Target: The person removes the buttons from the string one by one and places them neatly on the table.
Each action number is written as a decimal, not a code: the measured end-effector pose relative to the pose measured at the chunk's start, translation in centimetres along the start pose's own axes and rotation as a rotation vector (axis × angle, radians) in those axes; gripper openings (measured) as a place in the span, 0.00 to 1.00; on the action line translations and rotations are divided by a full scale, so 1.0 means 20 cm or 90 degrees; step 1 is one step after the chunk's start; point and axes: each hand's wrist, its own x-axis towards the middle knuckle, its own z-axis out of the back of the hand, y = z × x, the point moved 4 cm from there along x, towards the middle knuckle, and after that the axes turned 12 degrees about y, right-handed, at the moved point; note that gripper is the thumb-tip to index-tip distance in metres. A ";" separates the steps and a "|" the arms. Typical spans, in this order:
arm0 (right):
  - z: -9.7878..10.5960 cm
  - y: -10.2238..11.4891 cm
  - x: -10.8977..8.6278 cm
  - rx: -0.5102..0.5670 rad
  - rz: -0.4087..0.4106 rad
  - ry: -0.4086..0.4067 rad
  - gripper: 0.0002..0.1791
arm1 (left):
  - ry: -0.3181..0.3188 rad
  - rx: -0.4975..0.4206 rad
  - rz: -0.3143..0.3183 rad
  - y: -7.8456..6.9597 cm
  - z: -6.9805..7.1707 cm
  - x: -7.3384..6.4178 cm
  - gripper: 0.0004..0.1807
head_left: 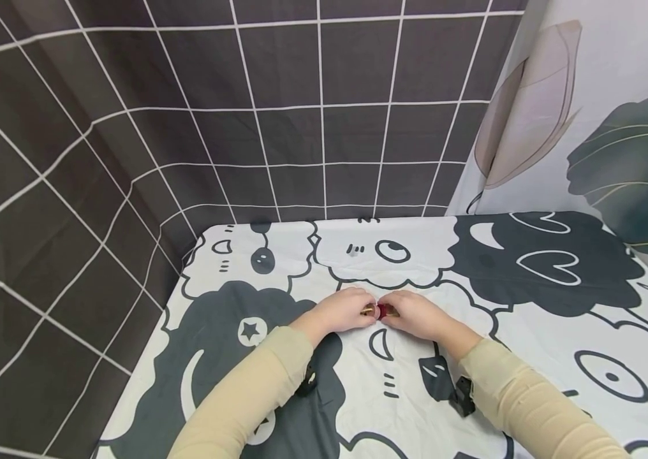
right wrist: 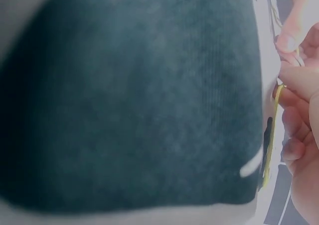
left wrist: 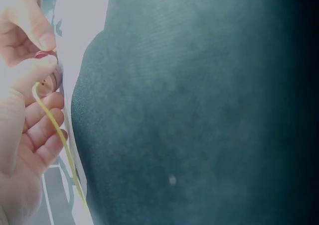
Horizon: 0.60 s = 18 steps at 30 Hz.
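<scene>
My left hand (head_left: 347, 310) and right hand (head_left: 416, 313) meet above the middle of the patterned cloth. Between their fingertips is a small rounded thing (head_left: 380, 311), pinkish on the left and dark red on the right. The left thumb and fingers pinch the pink side, the right ones the red side. From the pink part (left wrist: 46, 87) a thin yellow cord (left wrist: 57, 128) hangs across the left fingers in the left wrist view. The right wrist view shows a yellow cord (right wrist: 271, 135) hanging by the right fingers. Fingers hide much of the thing, so I cannot tell its kind.
The cloth (head_left: 358, 376) with cartoon sheep covers the surface beneath. Dark grid-patterned fabric (head_left: 278, 140) hangs behind and at left, a leaf-print curtain (head_left: 599, 140) at right. Black devices are at both wrists, the right one (head_left: 463, 396) plainest. Dark blurred fabric fills most of both wrist views.
</scene>
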 end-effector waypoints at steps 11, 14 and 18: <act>0.00 -0.01 0.00 0.099 -0.042 0.002 0.16 | -0.033 -0.060 -0.003 0.02 0.00 0.00 0.11; 0.01 -0.02 0.00 0.124 -0.045 -0.005 0.16 | -0.039 -0.089 0.008 0.02 0.01 -0.01 0.13; 0.01 -0.03 0.00 0.141 -0.048 -0.017 0.15 | -0.047 -0.118 0.013 0.03 0.01 -0.01 0.14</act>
